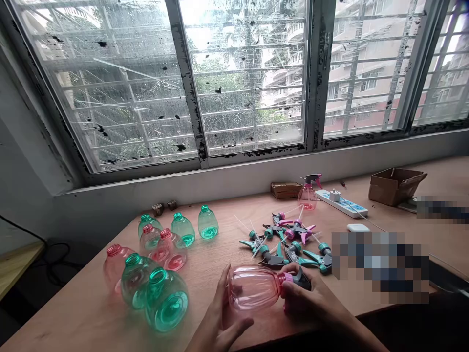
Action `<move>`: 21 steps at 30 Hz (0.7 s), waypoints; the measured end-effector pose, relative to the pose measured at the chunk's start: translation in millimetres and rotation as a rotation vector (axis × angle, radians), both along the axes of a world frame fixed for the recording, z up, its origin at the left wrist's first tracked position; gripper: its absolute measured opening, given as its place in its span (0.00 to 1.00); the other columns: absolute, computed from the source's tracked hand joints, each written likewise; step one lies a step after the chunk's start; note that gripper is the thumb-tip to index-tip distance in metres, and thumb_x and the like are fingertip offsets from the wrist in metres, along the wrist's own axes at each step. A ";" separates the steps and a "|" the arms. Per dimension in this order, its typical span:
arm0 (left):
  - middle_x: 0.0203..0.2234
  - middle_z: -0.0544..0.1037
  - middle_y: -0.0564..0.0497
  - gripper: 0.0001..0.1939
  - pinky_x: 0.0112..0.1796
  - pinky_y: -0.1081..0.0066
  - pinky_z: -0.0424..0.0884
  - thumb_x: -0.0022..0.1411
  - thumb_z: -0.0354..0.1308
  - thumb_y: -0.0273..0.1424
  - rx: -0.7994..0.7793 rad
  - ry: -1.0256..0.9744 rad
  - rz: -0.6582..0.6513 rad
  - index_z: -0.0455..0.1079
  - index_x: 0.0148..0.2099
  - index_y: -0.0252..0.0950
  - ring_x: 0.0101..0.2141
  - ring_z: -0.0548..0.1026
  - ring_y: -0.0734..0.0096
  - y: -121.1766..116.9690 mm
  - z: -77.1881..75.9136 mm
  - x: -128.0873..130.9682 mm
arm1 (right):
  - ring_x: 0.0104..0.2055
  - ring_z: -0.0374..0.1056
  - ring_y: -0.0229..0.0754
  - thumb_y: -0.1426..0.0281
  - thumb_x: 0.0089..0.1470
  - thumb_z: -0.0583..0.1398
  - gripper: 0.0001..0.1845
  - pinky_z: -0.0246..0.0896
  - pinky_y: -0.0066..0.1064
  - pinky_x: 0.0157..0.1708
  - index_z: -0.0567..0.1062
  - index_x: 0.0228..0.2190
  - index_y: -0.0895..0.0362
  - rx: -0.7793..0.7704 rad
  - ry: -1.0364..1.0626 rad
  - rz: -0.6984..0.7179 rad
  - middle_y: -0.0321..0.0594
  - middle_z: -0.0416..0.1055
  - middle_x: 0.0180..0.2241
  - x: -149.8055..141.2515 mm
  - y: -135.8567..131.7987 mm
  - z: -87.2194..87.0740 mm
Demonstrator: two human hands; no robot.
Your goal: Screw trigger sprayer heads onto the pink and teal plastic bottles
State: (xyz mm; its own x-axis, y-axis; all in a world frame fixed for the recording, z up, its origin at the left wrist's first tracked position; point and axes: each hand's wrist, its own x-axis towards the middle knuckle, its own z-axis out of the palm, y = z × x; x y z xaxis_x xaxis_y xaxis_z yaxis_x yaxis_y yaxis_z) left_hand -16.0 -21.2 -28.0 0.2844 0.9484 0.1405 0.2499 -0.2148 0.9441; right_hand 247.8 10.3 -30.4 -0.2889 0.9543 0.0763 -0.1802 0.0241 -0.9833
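A clear pink spray bottle [253, 288] lies sideways in the air between my hands, near the table's front edge. My left hand [223, 313] cups its base, fingers along the far side and thumb below. At the neck, my right hand [302, 288] has its fingers closed around the pink collar of a grey-and-pink spray head [301, 279], which sits on the bottle's mouth. Part of that spray head is hidden by the fingers. Just beyond lie several loose spray heads [293, 247] in teal and pink, with thin dip tubes sticking out.
Several headless green bottles [167, 303] and pink bottles [176, 252] stand at the left. Farther back are a complete pink spray bottle [307, 196], a power strip [342, 203], a cardboard box [395, 187] and a white case [358, 228]. Windows line the wall behind.
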 end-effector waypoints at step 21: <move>0.66 0.61 0.41 0.56 0.65 0.54 0.51 0.57 0.66 0.47 -0.001 0.012 -0.039 0.32 0.74 0.45 0.64 0.63 0.48 -4.9 8.9 -3.9 | 0.27 0.71 0.41 0.50 0.45 0.70 0.27 0.73 0.36 0.32 0.71 0.37 0.56 -0.061 0.041 0.038 0.36 0.73 0.25 -1.0 -0.5 -3.3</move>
State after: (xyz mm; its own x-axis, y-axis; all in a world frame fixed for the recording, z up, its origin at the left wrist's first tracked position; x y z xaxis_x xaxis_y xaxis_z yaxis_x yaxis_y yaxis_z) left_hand -19.8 -26.1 -19.1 0.3228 0.9367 0.1358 0.2524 -0.2235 0.9414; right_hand 246.8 9.8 -33.8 -0.3228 0.9460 0.0307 -0.2202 -0.0435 -0.9745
